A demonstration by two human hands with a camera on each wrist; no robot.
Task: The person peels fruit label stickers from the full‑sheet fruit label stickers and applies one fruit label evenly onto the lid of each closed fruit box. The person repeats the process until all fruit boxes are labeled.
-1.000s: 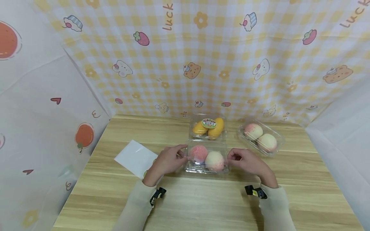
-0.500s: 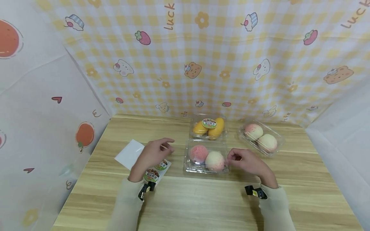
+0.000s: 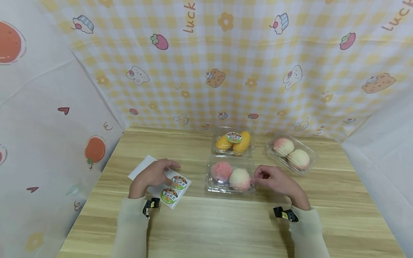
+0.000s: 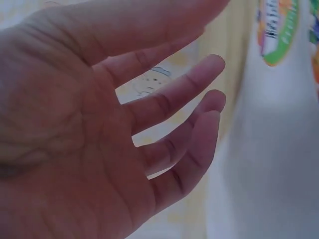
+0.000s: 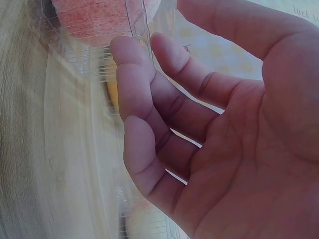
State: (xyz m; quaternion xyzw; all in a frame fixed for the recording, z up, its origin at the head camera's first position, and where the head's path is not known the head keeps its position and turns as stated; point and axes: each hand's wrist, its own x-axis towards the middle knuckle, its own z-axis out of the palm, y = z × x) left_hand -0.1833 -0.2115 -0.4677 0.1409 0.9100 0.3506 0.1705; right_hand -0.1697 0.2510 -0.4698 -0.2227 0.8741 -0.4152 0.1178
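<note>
My left hand (image 3: 156, 173) is over a white sticker sheet (image 3: 172, 205), its fingers apart and holding nothing. Two oval fruit stickers (image 3: 169, 196) show on the sheet; the hand hides part of it. My right hand (image 3: 274, 181) holds the right edge of a clear plastic fruit box (image 3: 214, 190) with curled fingers. Inside lie a pink peach (image 3: 221, 171) and a pale peach (image 3: 240, 179). In the right wrist view the box rim (image 5: 138, 22) runs right at my fingertips (image 5: 130, 50). Parts of the stickers (image 4: 279, 30) appear in the left wrist view.
Behind the peach box stands a clear box with two mangoes (image 3: 241, 143) and an oval sticker (image 3: 234, 137) on its lid. Another clear box (image 3: 292, 168) with two peaches (image 3: 298, 159) stands at the right. A checked curtain (image 3: 193, 71) hangs along the table's back edge.
My left hand has let go of the peach box's left side and moved left over the sticker sheet, uncovering its two stickers. My right hand stays at the box.
</note>
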